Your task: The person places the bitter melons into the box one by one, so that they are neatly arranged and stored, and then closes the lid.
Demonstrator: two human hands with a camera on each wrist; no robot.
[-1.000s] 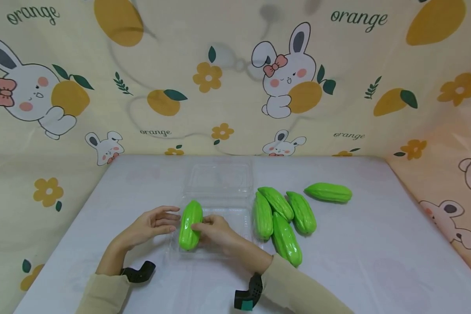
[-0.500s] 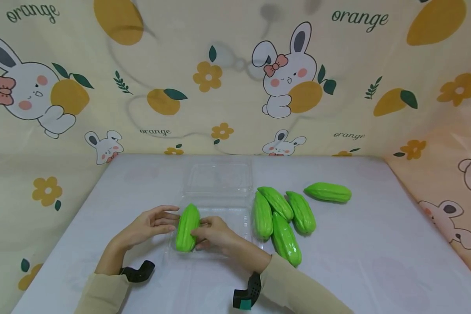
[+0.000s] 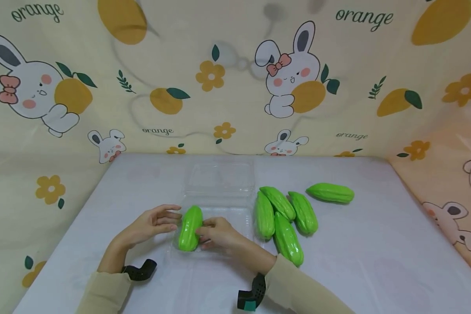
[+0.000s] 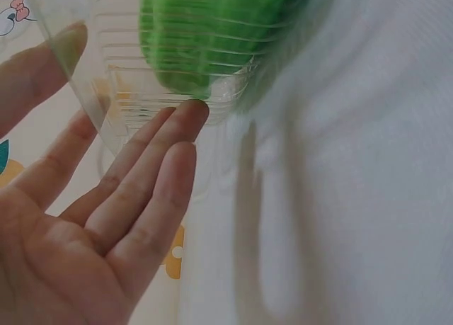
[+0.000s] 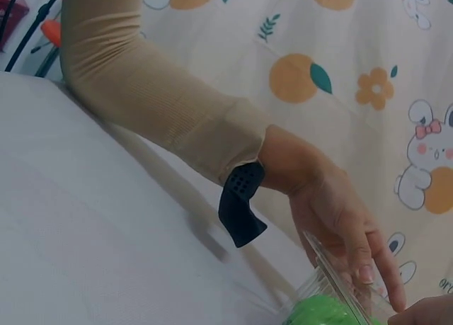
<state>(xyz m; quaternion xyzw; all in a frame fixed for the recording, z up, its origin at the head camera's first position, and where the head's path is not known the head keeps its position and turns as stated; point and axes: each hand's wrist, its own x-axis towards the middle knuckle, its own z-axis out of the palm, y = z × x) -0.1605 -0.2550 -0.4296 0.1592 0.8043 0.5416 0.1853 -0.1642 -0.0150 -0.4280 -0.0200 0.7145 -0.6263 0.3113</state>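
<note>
A glossy, bright green ridged gourd [image 3: 190, 229], like a bitter melon, lies lengthwise at the left side of a clear plastic clamshell box [image 3: 235, 218]. The box's lid [image 3: 220, 176] is folded back behind it. My right hand [image 3: 221, 235] is at the gourd's right side, thumb and fingertips beside its edge and not wrapped round it. My left hand [image 3: 149, 224] stays by the box's left wall; in the left wrist view its fingers [image 4: 166, 137] are extended against the clear ribbed wall, with the gourd [image 4: 205, 35] behind it.
Several more green gourds [image 3: 284, 220] lie clustered just right of the box. Another gourd [image 3: 329, 192] lies farther back to the right. A white cloth covers the table [image 3: 357, 253]; a patterned curtain [image 3: 239, 100] stands behind. Each wrist carries a black mount [image 3: 140, 270].
The gourd has come down with the right hand, from held above the box to lying in its left side. The right hand has eased slightly rightward. The left hand has hardly moved.
</note>
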